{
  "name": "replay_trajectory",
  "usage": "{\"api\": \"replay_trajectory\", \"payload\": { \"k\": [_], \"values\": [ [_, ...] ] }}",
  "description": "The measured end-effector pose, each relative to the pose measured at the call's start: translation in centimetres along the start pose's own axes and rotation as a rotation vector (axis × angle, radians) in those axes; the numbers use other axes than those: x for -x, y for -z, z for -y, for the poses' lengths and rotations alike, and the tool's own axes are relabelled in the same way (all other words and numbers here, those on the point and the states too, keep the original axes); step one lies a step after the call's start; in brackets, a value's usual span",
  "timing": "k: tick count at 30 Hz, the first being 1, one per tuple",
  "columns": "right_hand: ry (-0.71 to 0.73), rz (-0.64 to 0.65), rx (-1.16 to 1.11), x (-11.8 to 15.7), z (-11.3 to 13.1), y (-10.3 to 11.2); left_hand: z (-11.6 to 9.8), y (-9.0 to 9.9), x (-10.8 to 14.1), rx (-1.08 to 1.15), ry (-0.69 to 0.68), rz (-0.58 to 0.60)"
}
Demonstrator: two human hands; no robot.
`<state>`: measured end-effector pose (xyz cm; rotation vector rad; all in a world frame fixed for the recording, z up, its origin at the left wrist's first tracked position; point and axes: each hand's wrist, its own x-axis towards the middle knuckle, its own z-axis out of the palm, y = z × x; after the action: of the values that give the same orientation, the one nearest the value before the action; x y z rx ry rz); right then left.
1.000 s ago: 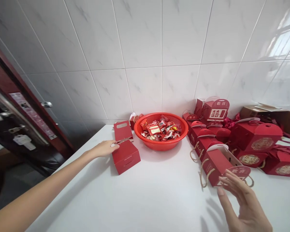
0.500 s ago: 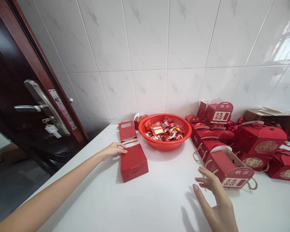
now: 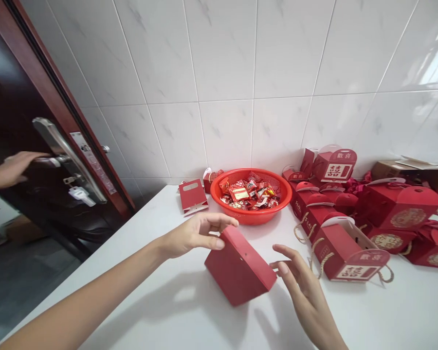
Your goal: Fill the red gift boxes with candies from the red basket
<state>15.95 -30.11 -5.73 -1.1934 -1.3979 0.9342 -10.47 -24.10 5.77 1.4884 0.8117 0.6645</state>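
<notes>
My left hand [image 3: 200,234] grips the upper left edge of a plain red gift box [image 3: 237,272], thumb on the near face. The box is tilted, raised over the white table [image 3: 160,301]. Just off its right corner is my right hand [image 3: 299,277], fingers apart and holding nothing; whether a fingertip touches the box I cannot tell. Behind the box stands a red plastic basket [image 3: 251,217] full of wrapped candies [image 3: 246,193]. To the basket's left lies a flat red box piece [image 3: 193,194] with a slot cut in it.
Several red gift boxes [image 3: 350,253] with rope handles and gold or white patterns are stacked at the right. A cardboard carton [image 3: 423,176] sits behind them. On the left, another person's hand [image 3: 14,170] is on the handle of a dark door [image 3: 10,87]. A tiled wall [image 3: 226,63] runs behind.
My left hand has lifted the red gift box off the table, bringing it right and nearer, tilted. My right hand has shifted left towards it. Another person's hand has appeared at the door handle.
</notes>
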Motion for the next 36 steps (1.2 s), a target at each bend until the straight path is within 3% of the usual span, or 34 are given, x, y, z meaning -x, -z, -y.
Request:
{"api": "replay_trajectory", "payload": {
  "k": [3,6,17,22,24,27,30,33,36],
  "values": [
    [0.069,0.087,-0.006,-0.6,0.7,0.2,-0.3,-0.8,-1.9,0.057,-0.059,0.166],
    [0.129,0.123,0.058,-1.0,1.1,0.6,-0.2,-1.3,-4.1,0.080,-0.066,0.237],
    [0.240,0.014,0.247,-2.3,2.0,1.0,0.6,-4.5,-9.8,0.025,-0.242,0.128],
    [0.224,-0.152,0.257,-2.3,1.0,1.3,0.8,-4.2,-8.9,0.085,-0.113,0.143],
    [0.200,-0.175,0.258,-2.2,0.5,1.4,0.7,-4.0,-7.7,0.038,-0.127,0.136],
    [0.225,-0.167,0.279,-2.0,-0.1,1.7,0.6,-4.1,-6.2,-0.126,-0.154,0.017],
    [0.321,-0.177,0.294,-2.0,-0.5,2.1,0.8,-4.5,-5.8,-0.147,-0.099,-0.076],
    [0.335,-0.133,0.322,-2.0,-0.4,2.6,1.3,-4.6,-6.5,-0.062,0.015,-0.051],
    [0.302,0.002,0.321,-1.9,-0.2,3.1,2.0,-4.4,-7.5,0.015,0.145,0.003]
  ]
}}
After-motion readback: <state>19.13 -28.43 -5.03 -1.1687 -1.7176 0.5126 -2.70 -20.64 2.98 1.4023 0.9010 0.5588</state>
